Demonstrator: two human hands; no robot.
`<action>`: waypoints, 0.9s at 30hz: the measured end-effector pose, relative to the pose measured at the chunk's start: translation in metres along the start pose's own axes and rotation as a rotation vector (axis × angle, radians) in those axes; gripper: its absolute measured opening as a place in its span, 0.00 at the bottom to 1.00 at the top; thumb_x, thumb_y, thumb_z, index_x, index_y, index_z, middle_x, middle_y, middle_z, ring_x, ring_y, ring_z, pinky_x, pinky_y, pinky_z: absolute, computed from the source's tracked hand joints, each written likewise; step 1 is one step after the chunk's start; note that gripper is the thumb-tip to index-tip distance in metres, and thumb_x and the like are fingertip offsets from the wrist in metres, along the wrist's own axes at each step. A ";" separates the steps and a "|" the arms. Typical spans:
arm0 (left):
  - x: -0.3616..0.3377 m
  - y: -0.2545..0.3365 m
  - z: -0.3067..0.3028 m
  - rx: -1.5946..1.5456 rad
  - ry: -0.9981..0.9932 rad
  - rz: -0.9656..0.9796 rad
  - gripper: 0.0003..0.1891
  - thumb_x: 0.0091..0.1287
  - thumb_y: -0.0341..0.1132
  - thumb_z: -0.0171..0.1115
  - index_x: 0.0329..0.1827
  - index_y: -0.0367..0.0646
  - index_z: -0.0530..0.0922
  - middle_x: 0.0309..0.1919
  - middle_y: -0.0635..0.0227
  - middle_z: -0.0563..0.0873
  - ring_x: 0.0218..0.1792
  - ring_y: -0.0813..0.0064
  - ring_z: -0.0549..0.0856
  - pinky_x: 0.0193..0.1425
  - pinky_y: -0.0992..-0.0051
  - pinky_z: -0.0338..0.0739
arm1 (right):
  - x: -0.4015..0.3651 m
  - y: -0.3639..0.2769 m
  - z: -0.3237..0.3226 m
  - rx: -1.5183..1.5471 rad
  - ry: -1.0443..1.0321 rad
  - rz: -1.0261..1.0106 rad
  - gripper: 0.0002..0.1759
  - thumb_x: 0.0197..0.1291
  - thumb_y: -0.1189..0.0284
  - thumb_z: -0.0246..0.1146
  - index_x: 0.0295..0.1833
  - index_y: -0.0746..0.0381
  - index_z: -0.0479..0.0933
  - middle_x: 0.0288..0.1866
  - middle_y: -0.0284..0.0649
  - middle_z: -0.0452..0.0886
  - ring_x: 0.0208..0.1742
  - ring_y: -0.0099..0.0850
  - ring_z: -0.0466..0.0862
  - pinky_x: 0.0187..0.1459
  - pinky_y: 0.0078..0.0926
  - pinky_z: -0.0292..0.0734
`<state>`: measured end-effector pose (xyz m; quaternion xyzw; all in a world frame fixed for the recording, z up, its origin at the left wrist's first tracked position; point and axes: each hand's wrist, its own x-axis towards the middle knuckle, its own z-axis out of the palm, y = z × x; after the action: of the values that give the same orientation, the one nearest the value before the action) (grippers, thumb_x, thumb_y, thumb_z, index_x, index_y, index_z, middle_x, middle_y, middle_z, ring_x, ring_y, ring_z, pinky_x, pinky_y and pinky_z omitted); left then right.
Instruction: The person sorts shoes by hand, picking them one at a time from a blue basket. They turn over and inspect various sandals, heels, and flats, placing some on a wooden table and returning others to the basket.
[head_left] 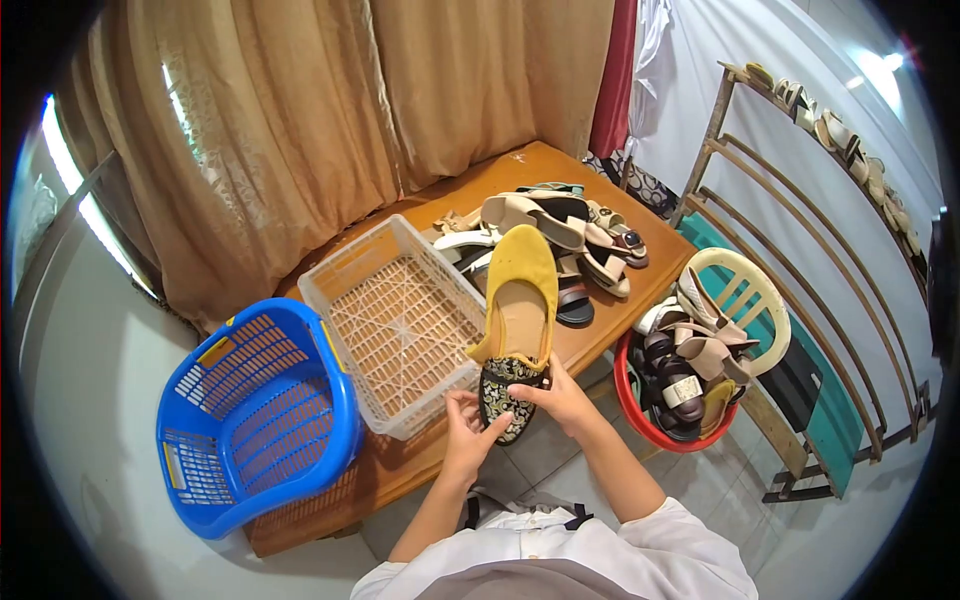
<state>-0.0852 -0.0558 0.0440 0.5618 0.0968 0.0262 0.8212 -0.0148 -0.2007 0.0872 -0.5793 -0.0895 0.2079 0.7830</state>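
A yellow flat shoe (523,262) with a beige insole points away from me, above the table's front edge. Against its heel end lies a black-and-cream patterned shoe (503,418). My left hand (468,432) grips the patterned shoe from the left, its thumb on the pattern. From the right, my right hand (562,398) holds the two shoes where they meet, thumb across the patterned one. Behind them, a pile of sandals and flats (535,215) lies on the wooden table (500,165).
Left of the shoes stands a clear plastic crate (385,420), with a blue basket (345,385) beyond it at the table's left end. A red basin (655,436) full of shoes is at the right, by a cream chair (778,315). A rack (715,120) holds shoes on top.
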 end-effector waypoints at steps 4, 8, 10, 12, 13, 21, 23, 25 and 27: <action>0.016 -0.013 0.016 -0.032 -0.084 -0.237 0.33 0.58 0.34 0.68 0.60 0.40 0.57 0.50 0.57 0.74 0.50 0.73 0.76 0.53 0.74 0.73 | -0.002 0.011 -0.039 -0.041 -0.045 -0.010 0.51 0.45 0.75 0.72 0.71 0.62 0.47 0.61 0.46 0.68 0.58 0.31 0.72 0.58 0.30 0.69; 0.036 -0.023 0.029 -0.077 -0.072 -0.248 0.30 0.59 0.36 0.67 0.59 0.38 0.60 0.51 0.61 0.74 0.52 0.73 0.75 0.53 0.73 0.74 | 0.015 0.010 -0.053 -0.058 -0.030 0.040 0.48 0.46 0.70 0.73 0.68 0.64 0.50 0.61 0.48 0.67 0.60 0.32 0.70 0.62 0.31 0.63; 0.051 -0.022 0.034 -0.122 -0.058 -0.203 0.28 0.60 0.35 0.65 0.58 0.38 0.61 0.51 0.60 0.74 0.52 0.73 0.75 0.53 0.73 0.75 | 0.029 0.010 -0.056 -0.067 -0.007 0.043 0.46 0.47 0.71 0.72 0.66 0.63 0.50 0.60 0.48 0.68 0.59 0.32 0.70 0.61 0.31 0.63; 0.070 -0.018 0.038 -0.128 -0.020 -0.192 0.26 0.61 0.34 0.65 0.57 0.38 0.61 0.51 0.60 0.74 0.52 0.73 0.76 0.53 0.72 0.75 | 0.046 0.009 -0.059 -0.104 0.008 -0.007 0.43 0.49 0.73 0.70 0.66 0.60 0.51 0.59 0.47 0.67 0.59 0.31 0.71 0.59 0.31 0.66; 0.082 -0.016 0.042 -0.117 0.027 -0.178 0.25 0.61 0.33 0.65 0.56 0.39 0.62 0.51 0.60 0.75 0.52 0.72 0.76 0.53 0.71 0.75 | 0.054 0.009 -0.062 -0.076 -0.014 0.021 0.43 0.51 0.74 0.69 0.68 0.60 0.50 0.59 0.46 0.67 0.58 0.31 0.71 0.59 0.30 0.67; 0.207 -0.016 0.034 -0.041 -0.013 -0.126 0.20 0.68 0.35 0.54 0.59 0.38 0.62 0.50 0.63 0.77 0.48 0.72 0.79 0.49 0.71 0.78 | 0.161 0.010 -0.095 -0.238 -0.048 -0.072 0.40 0.54 0.77 0.65 0.70 0.60 0.53 0.61 0.43 0.67 0.57 0.29 0.72 0.57 0.27 0.69; 0.244 -0.023 0.023 0.174 -0.015 -0.085 0.20 0.68 0.34 0.54 0.60 0.38 0.62 0.50 0.63 0.76 0.48 0.73 0.78 0.49 0.72 0.78 | 0.184 -0.001 -0.094 -0.290 -0.029 -0.019 0.40 0.54 0.77 0.65 0.70 0.61 0.54 0.62 0.44 0.68 0.56 0.28 0.73 0.57 0.26 0.69; 0.262 -0.015 0.024 0.217 -0.006 -0.131 0.21 0.68 0.32 0.54 0.61 0.37 0.61 0.51 0.61 0.76 0.47 0.73 0.79 0.48 0.72 0.78 | 0.214 0.021 -0.104 -0.286 0.006 -0.017 0.39 0.54 0.79 0.64 0.70 0.61 0.54 0.62 0.44 0.68 0.56 0.29 0.73 0.56 0.26 0.70; 0.283 -0.029 0.013 0.291 -0.002 -0.122 0.23 0.67 0.31 0.55 0.62 0.37 0.60 0.51 0.61 0.76 0.48 0.72 0.79 0.48 0.72 0.78 | 0.229 0.015 -0.102 -0.243 0.057 0.052 0.38 0.54 0.81 0.63 0.69 0.63 0.55 0.60 0.46 0.69 0.55 0.30 0.74 0.55 0.25 0.70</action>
<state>0.1930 -0.0353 -0.0147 0.6680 0.1324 -0.0385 0.7313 0.2255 -0.1872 0.0179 -0.6777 -0.0767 0.1994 0.7036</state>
